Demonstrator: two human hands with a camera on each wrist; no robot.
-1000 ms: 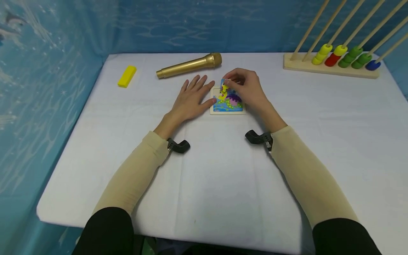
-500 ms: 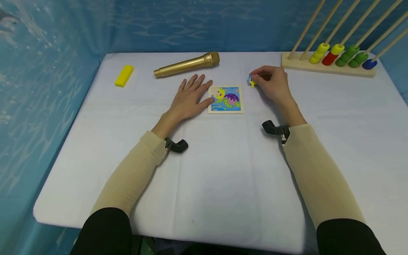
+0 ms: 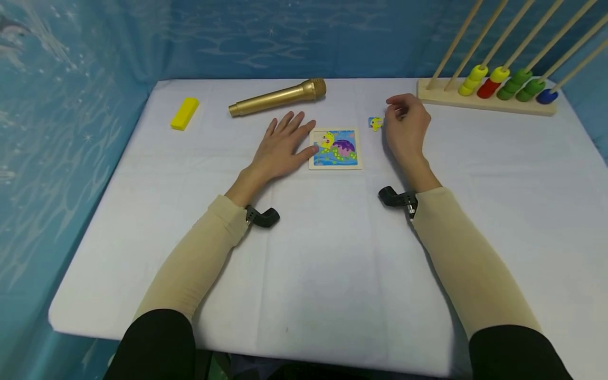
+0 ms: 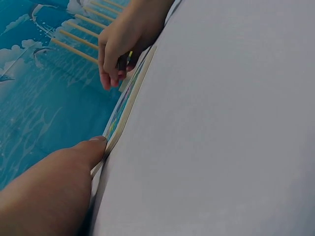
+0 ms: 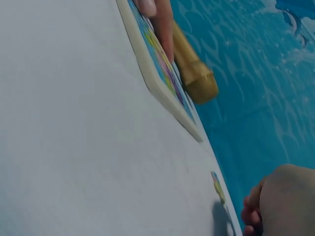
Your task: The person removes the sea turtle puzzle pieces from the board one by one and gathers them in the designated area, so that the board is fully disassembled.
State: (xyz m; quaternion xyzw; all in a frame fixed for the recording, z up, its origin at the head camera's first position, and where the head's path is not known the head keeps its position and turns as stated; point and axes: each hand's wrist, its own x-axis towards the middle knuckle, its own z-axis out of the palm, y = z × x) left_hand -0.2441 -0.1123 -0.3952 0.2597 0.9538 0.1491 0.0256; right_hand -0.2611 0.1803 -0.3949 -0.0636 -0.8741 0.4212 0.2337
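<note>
A small jigsaw puzzle (image 3: 335, 149) in a pale wooden frame lies on the white table, its picture a yellow animal with a purple shell. A bare beige patch shows at its upper left. My left hand (image 3: 284, 149) rests flat with fingers spread, its thumb (image 4: 93, 147) on the puzzle's left edge. To the right of the frame lies a loose blue and yellow puzzle piece (image 3: 375, 123). Just right of that piece is my right hand (image 3: 409, 125), fingers loosely curled and holding nothing. In the right wrist view the piece (image 5: 218, 188) lies beside that hand.
A gold microphone (image 3: 277, 98) lies behind the puzzle. At the back left sits a yellow block (image 3: 185, 113). A wooden bead rack (image 3: 489, 103) with tall rods and coloured beads stands at the back right. A blue curtain (image 3: 285, 39) hangs behind the table.
My right hand has carried the piece from over the puzzle to the right, laid it on the table and let it go, then drawn slightly away. My left hand has stayed put.
</note>
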